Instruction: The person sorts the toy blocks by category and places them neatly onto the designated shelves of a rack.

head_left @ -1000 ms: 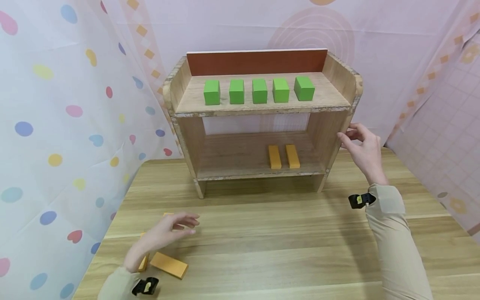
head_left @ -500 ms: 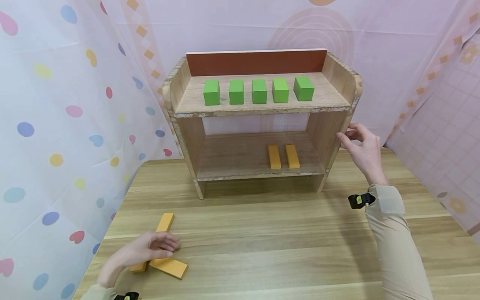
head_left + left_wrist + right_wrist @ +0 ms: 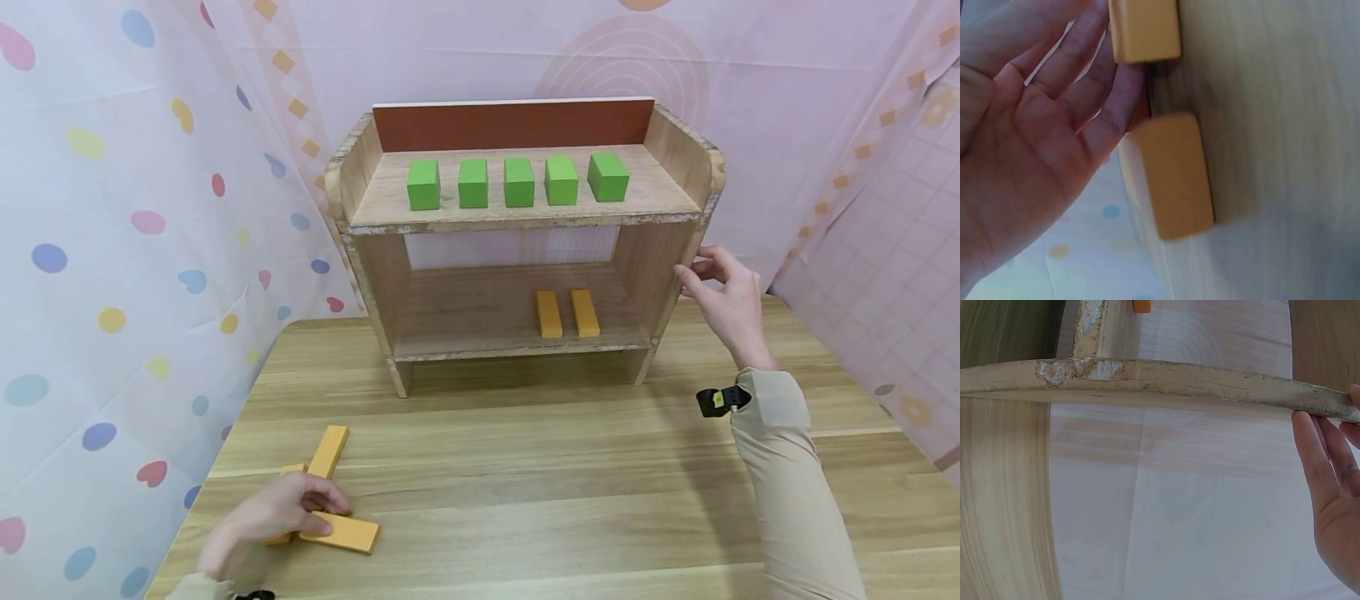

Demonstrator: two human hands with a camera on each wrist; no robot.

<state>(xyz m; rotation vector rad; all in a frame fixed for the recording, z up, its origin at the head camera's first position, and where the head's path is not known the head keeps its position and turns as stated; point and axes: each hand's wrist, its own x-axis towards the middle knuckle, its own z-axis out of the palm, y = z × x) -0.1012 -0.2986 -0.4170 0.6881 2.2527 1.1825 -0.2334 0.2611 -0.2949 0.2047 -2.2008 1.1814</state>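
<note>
At the table's lower left, my left hand (image 3: 288, 508) pinches the near end of an orange rectangular block (image 3: 352, 535), thumb on top and fingers along its far side. In the left wrist view, an orange block (image 3: 1147, 31) lies by the fingers, with another orange block (image 3: 1175, 178) below it. Two more orange blocks lie beside the hand: one angled away (image 3: 328, 450), one partly hidden under the hand (image 3: 281, 539). My right hand (image 3: 727, 304) grips the right side panel of a wooden shelf (image 3: 667, 275), thumb in front, fingers on the outer face.
Several green blocks (image 3: 519, 183) stand in a row on the upper shelf board. On the lower board lie two orange blocks, the left one (image 3: 549, 314) and the right one (image 3: 585, 313). A patterned cloth (image 3: 187, 167) hangs behind and left of the table (image 3: 525, 483).
My left hand has moved down and left from above the table to the blocks and taken hold of one, which has turned slightly. The right hand stays on the shelf.
</note>
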